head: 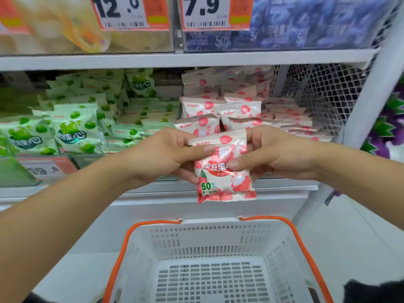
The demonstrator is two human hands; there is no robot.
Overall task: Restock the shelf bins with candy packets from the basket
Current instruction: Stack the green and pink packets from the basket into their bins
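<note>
A pink-and-white lychee candy packet [220,171] hangs upright in front of the shelf, held at both sides. My left hand [161,156] pinches its upper left edge and my right hand [271,154] grips its right side. Just behind it is the bin of matching pink packets [242,110]. Below, the white basket with orange handles [209,254] shows a bare bottom with no packets visible.
A bin of green apple candy packets [74,125] sits left of the pink one. Above the shelf board [175,60] are yellow and blue packet bins with price tags [129,12]. A white mesh side panel [323,95] closes the right end.
</note>
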